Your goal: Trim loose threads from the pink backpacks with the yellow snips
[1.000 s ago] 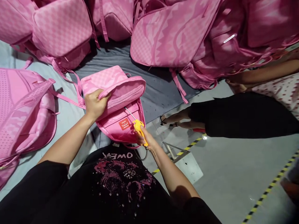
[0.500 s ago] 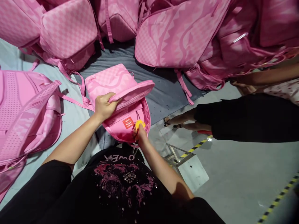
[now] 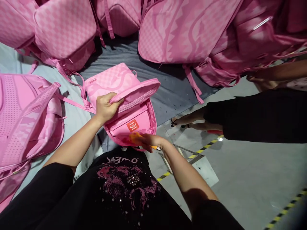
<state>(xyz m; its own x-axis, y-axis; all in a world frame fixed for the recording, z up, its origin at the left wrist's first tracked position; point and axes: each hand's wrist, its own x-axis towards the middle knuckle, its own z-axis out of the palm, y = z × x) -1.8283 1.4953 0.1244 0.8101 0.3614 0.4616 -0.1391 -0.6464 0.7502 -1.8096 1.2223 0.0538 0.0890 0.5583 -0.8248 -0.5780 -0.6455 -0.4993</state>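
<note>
A pink patterned backpack [image 3: 115,78] lies on the grey cloth in front of me, its main compartment unzipped towards my body. My left hand [image 3: 107,108] pinches the edge of its raised top flap [image 3: 146,88], holding the opening wide. Inside, a red label [image 3: 132,125] shows on the pink lining. My right hand [image 3: 150,141] is closed round yellow-handled scissors [image 3: 135,138] at the near right rim of the opening. Their handle end points left over the lining, and a bit of metal shows by my wrist. Motion blurs the fingers there.
Several pink backpacks [image 3: 64,28] line the far side of the cloth-covered table [image 3: 168,105]. Another backpack [image 3: 31,111] lies at left, straps up. On the right, a person in black [image 3: 263,118] stands on the grey floor, near a metal-framed stand [image 3: 203,169] and striped floor tape.
My right hand has turned and drawn the scissors towards me, so their metal end now points right instead of down at my shirt. My left hand keeps its grip on the flap.
</note>
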